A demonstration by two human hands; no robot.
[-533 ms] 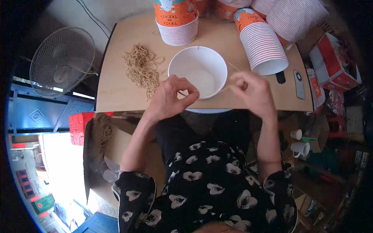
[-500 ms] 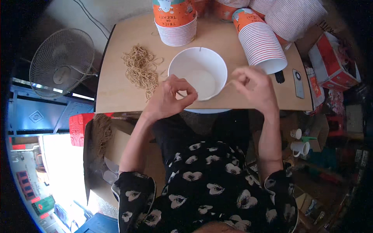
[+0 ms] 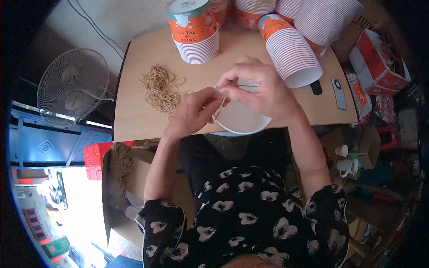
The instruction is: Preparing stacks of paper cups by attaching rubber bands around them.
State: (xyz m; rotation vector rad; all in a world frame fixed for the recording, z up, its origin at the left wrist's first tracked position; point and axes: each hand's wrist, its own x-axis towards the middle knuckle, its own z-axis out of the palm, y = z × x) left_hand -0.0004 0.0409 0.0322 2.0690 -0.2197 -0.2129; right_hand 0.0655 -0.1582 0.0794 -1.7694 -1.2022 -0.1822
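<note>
A white paper bucket stands at the table's near edge, its open mouth toward me and partly hidden by my hands. My left hand is closed in a pinch at the bucket's left rim. A short tan cord shows at its fingertips. My right hand reaches over the bucket's mouth, thumb and fingers pinched together close to the left fingertips. What the right fingers hold is hidden. A tangled heap of tan cord loops lies left of the bucket.
A stack of orange-and-white buckets stands behind the cord heap. Another nested stack lies on its side at back right, before more stacks. A phone lies at the table's right. A fan stands left, and a mug sits lower right.
My right hand has moved left from beyond the bucket's right rim to meet my left hand. The bucket has shifted slightly right and nearer. The whole view has tilted a little.
</note>
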